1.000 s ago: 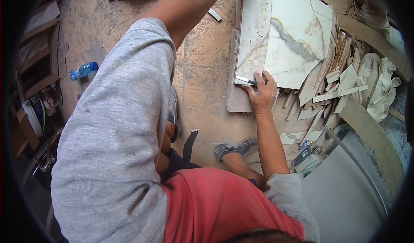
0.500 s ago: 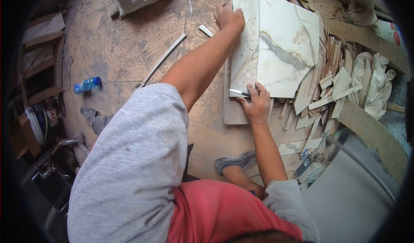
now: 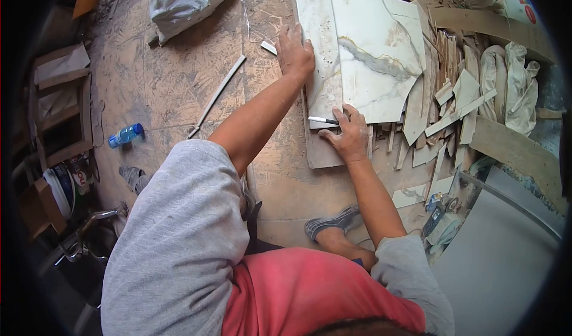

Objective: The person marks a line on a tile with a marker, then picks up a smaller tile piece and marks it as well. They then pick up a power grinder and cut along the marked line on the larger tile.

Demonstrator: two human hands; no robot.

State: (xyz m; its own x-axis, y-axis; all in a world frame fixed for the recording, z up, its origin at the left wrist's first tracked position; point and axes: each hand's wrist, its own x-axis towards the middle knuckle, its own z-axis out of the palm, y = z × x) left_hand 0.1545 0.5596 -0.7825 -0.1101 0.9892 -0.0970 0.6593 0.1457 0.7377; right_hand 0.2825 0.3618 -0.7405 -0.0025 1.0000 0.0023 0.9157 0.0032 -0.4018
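Observation:
A white marble-patterned tile (image 3: 381, 67) with grey and gold veins lies on a grey slab (image 3: 326, 151). Along its left side runs a narrower white strip of tile (image 3: 322, 50), dotted with dark specks. My left hand (image 3: 295, 53) rests at the strip's left edge, its fingers stretched out and apart. At the near end, my right hand (image 3: 350, 136) holds a black-and-white marker (image 3: 323, 120) between its fingers. The marker lies nearly level across the strip's near end, and the thumb is by the tile's near edge.
Several cut tile scraps (image 3: 459, 118) are heaped on the right. Thin offcut strips (image 3: 220, 91) lie on the dusty floor to the left, with a blue-capped water bottle (image 3: 126, 135) beyond. A white sack (image 3: 185, 5) is at the back, a grey panel (image 3: 494, 240) at lower right.
My left hand has slid toward me along the strip's left edge. My right hand stays at the near end with the marker, its thumb now lower. The whole view has shifted slightly.

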